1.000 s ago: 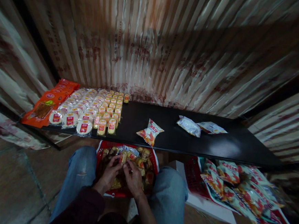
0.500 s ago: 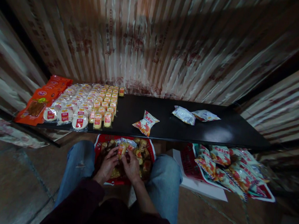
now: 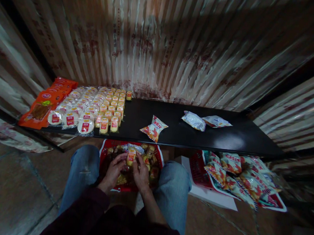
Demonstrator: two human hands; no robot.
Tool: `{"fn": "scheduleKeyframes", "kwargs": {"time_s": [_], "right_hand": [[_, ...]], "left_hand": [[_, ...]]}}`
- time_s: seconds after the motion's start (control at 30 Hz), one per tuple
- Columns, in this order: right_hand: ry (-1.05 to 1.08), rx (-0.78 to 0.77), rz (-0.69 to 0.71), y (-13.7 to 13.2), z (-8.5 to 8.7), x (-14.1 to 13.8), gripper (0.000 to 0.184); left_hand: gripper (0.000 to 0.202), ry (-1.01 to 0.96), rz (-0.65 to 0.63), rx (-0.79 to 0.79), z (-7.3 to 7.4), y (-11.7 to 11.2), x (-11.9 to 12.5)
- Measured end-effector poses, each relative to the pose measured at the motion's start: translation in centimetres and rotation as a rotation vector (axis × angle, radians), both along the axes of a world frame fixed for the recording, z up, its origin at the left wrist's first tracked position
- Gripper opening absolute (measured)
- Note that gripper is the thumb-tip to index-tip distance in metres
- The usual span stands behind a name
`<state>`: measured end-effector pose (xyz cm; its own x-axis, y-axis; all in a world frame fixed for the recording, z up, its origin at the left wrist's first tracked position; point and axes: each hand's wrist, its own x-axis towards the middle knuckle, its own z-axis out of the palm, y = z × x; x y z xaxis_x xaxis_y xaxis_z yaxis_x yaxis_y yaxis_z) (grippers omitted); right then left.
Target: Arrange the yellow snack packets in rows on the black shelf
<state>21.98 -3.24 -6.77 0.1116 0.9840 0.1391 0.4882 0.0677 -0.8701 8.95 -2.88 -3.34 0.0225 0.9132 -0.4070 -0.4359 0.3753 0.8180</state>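
Between my knees a red bag (image 3: 105,151) lies open with several small wrapped snacks inside. My left hand (image 3: 114,171) and my right hand (image 3: 141,173) meet above it, and both pinch one small yellow snack pack with a red label (image 3: 131,156), held upright. On the black shelf (image 3: 226,137) ahead, rows of the same small yellow packs (image 3: 113,110) stand at the left, beside round white packs (image 3: 75,115) and flat orange packets (image 3: 45,103).
A red-and-white chip bag (image 3: 154,128) and two pale packets (image 3: 204,121) lie loose on the shelf. Several printed snack bags (image 3: 239,174) pile on a white sheet on the floor at right. Corrugated striped walls enclose the shelf.
Both hands have lifted one small yellow pack out of the pile in the red bag and now hold it upright. My view has risen slightly.
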Motion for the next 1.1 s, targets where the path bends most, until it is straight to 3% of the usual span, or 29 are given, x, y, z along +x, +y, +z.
{"fn": "scheduleKeyframes", "kwargs": {"time_s": [0.5,0.73,1.1], "right_hand": [[0.086,-0.020,-0.011,-0.4,0.5,0.0,0.044],[0.080,0.006,-0.021,-0.5,0.6,-0.1,0.040],[0.087,0.091,0.044,-0.8,2.3,-0.6,0.032]], "left_hand": [[0.030,0.136,-0.010,0.055,-0.3,-0.1,0.3],[0.038,0.167,0.007,0.039,-0.5,-0.3,0.6],[0.056,0.155,0.019,-0.023,-1.0,-0.3,0.7]]}}
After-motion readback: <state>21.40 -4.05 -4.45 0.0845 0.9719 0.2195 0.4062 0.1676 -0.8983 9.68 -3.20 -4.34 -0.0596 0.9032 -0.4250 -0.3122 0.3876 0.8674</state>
